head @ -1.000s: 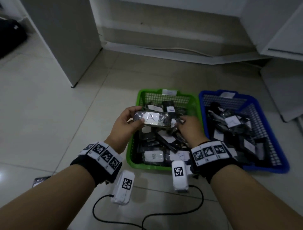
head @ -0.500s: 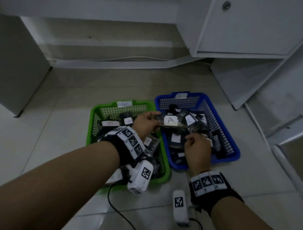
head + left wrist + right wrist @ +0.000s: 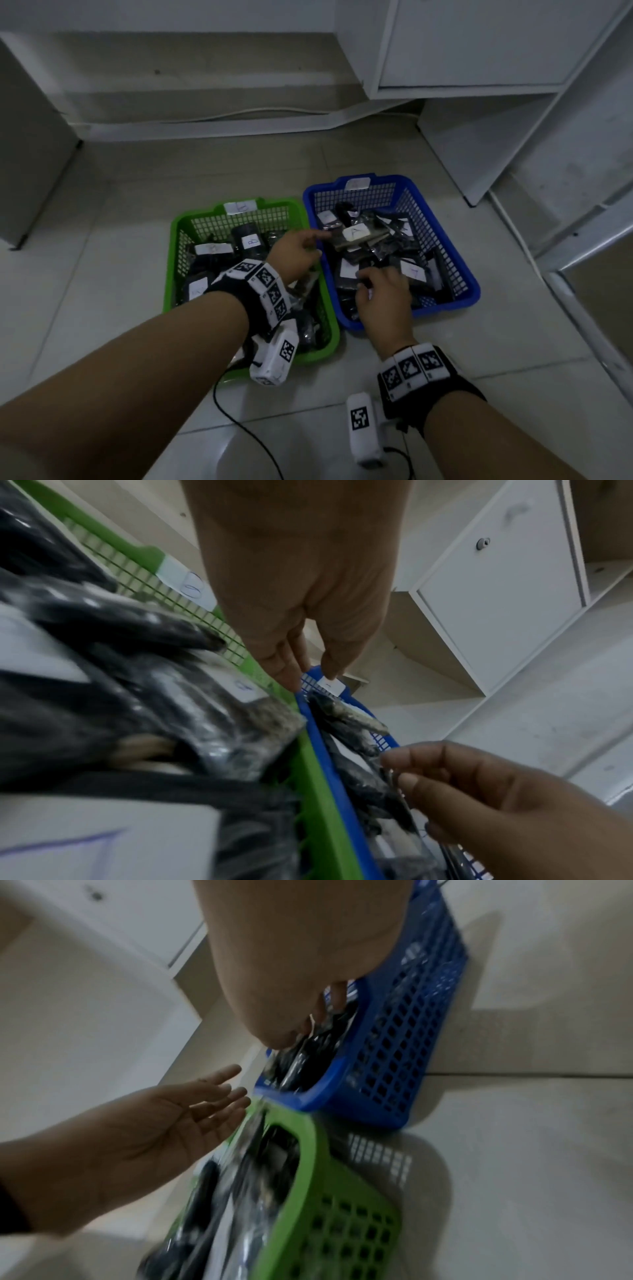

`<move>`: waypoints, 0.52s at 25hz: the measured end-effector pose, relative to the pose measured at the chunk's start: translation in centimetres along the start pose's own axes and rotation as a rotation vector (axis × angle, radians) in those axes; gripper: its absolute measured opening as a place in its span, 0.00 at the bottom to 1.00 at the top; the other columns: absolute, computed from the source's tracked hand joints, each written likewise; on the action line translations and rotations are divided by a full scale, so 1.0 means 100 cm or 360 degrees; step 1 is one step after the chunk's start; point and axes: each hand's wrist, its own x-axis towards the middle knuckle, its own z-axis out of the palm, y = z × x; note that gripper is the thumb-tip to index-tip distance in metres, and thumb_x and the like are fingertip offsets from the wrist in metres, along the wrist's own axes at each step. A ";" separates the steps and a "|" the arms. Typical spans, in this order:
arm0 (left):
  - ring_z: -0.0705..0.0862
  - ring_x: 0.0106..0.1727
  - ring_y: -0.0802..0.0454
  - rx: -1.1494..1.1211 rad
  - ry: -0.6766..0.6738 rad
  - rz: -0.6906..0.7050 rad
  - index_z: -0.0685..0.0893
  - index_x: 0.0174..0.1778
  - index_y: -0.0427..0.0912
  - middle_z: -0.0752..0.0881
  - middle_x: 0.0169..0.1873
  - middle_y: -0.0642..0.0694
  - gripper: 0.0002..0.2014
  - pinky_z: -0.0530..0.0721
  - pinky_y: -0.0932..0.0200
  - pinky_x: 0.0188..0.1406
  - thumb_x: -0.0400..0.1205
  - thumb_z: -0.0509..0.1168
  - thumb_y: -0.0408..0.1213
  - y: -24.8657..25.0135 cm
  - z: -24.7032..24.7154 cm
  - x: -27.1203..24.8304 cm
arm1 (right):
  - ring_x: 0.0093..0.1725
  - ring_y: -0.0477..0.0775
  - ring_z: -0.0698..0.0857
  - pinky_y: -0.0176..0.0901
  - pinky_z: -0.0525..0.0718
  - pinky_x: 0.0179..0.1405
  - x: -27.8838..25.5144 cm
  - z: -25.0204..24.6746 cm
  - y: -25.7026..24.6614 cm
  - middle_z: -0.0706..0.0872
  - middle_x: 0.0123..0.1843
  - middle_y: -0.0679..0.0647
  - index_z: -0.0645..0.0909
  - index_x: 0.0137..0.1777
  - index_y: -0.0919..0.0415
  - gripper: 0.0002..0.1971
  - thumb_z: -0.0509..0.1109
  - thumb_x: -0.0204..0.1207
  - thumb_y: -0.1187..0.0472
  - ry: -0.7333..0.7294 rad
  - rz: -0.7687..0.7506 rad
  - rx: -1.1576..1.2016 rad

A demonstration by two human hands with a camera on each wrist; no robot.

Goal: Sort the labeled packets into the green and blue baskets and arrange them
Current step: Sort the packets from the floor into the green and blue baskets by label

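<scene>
A green basket (image 3: 178, 240) and a blue basket (image 3: 469, 284) stand side by side on the floor, both full of dark packets with white labels. A packet marked A (image 3: 356, 234) lies on the pile at the far left of the blue basket. My left hand (image 3: 308, 243) hovers over the green basket's right rim with straight fingers (image 3: 219, 1093) and holds nothing; its fingertips are just left of that packet. My right hand (image 3: 376, 284) is at the blue basket's near left, and its curled fingers (image 3: 404, 772) pinch the edge of a dark packet there.
A white cabinet (image 3: 479, 51) with open shelves stands at the back right, and a grey unit (image 3: 30, 164) at the left. A white cable (image 3: 239, 114) runs along the wall base. A black cable (image 3: 239, 425) trails over the tiles in front of the baskets.
My left hand carried the A packet from over the green basket to the blue one and let it go. My right hand dropped onto the blue basket's near packets. The head view swung right.
</scene>
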 end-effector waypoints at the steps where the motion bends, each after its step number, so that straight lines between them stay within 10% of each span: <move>1: 0.85 0.58 0.47 0.0054 0.0038 0.0013 0.85 0.61 0.49 0.87 0.58 0.44 0.18 0.84 0.58 0.53 0.79 0.62 0.27 -0.004 -0.009 -0.010 | 0.59 0.61 0.74 0.56 0.77 0.57 -0.003 0.001 -0.007 0.79 0.56 0.58 0.83 0.56 0.56 0.11 0.66 0.75 0.64 0.0002 -0.0091 -0.0049; 6: 0.81 0.41 0.65 0.0222 0.0264 -0.0010 0.89 0.46 0.49 0.84 0.43 0.56 0.12 0.75 0.72 0.43 0.77 0.65 0.27 -0.045 -0.078 -0.094 | 0.65 0.58 0.74 0.54 0.74 0.66 -0.024 0.030 -0.058 0.78 0.62 0.54 0.81 0.63 0.54 0.15 0.65 0.77 0.61 -0.0252 -0.0578 -0.0118; 13: 0.82 0.45 0.67 0.0161 0.0712 -0.0538 0.85 0.40 0.56 0.86 0.44 0.55 0.16 0.72 0.81 0.44 0.78 0.65 0.27 -0.148 -0.127 -0.266 | 0.71 0.56 0.71 0.60 0.64 0.76 -0.089 0.105 -0.168 0.79 0.66 0.54 0.82 0.62 0.52 0.20 0.56 0.75 0.51 -0.0437 -0.1233 -0.0056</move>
